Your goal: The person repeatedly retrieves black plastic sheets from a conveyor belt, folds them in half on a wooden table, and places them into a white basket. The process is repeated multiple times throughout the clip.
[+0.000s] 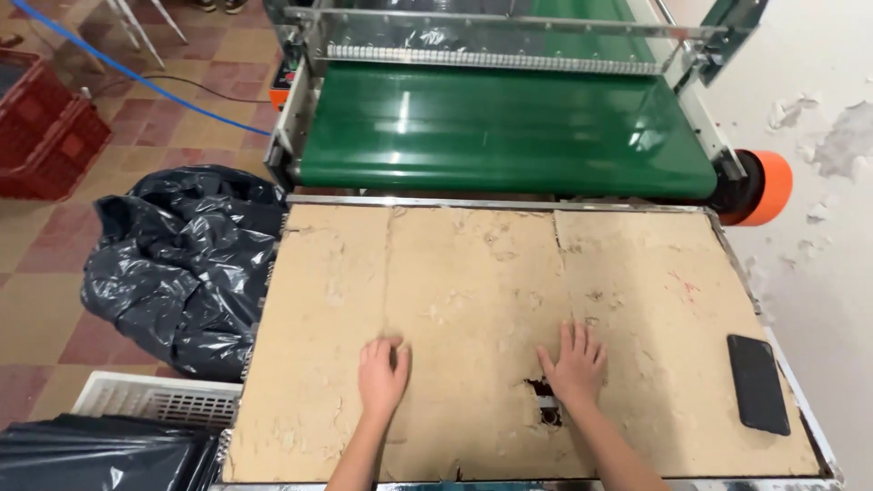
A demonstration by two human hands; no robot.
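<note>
Lower centre-left: left hand (383, 373) loosely curled, knuckles on worn cardboard sheet (473, 273). Lower centre-right: right hand (575, 366) flat, fingers spread, beside torn hole (544, 403). Sheet's long axis left-right, underneath both. Far lower right: black phone (757, 384), nearer right hand.

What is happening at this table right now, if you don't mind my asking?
A person rests both bare hands flat on a worn cardboard sheet covering the table: left hand, right hand beside a small torn hole. Neither holds anything. A black phone lies to the right, and a green conveyor belt stands beyond.
</note>
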